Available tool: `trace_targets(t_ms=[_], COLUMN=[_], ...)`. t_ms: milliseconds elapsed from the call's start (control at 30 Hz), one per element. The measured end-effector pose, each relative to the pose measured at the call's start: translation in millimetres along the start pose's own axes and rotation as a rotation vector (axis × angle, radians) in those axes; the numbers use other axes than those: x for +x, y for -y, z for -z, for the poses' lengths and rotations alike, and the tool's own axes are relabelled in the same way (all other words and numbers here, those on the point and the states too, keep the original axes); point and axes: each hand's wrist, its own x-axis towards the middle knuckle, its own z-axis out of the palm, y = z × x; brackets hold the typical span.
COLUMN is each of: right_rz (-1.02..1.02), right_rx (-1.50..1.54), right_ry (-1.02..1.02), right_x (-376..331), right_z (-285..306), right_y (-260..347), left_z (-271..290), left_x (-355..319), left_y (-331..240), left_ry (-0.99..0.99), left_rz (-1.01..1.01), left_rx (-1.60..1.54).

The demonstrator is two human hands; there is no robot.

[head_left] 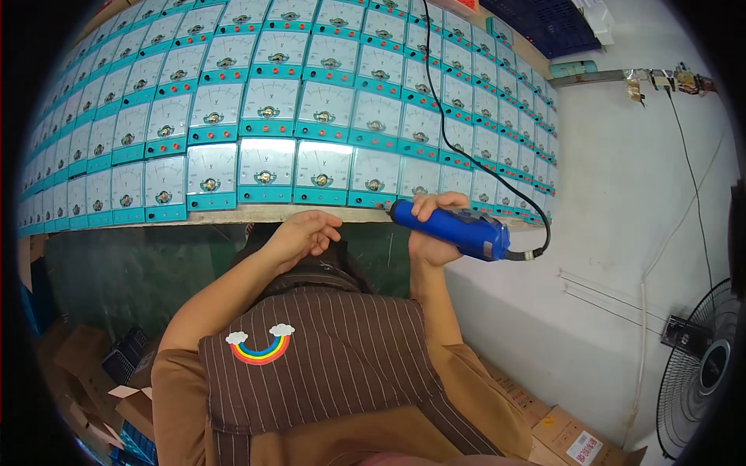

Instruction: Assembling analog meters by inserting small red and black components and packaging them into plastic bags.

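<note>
My right hand is wrapped round a blue electric screwdriver, held almost level at the table's front edge. Its tip points left toward the nearest meters, and a black cord leaves its rear end. My left hand hovers just in front of the same edge, left of the screwdriver and apart from it. Its fingers are curled together; whatever they may hold is too small to make out. Closest to this hand stands a teal-framed panel meter with a pale dial face, one of several in the front row.
Rows of similar meters cover the table. The black cord hangs down across the right-hand rows. A fan stands at the right by the white wall. Cardboard boxes lie low at both sides. A dark blue crate sits far right.
</note>
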Motion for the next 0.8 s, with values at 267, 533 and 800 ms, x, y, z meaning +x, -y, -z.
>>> trace_targets(t_ms=[267, 533, 800], right_rz=[0.037, -0.001, -0.028], right_rx=[-0.022, -0.203, 0.099], right_ry=[-0.015, 0.186, -0.211], right_x=[2.5, -13.7, 15.5], right_z=[11.6, -2.9, 14.2], right_y=[-21.5, -33.9, -9.7], left_z=[7.3, 2.2, 1.9], left_x=[-8.6, -10.0, -7.9], left_y=[-2.7, -1.5, -1.9], left_ry=[0.105, -0.044, -0.060], left_rz=[0.052, 0.051, -0.041], left_rx=[0.031, 0.063, 0.028])
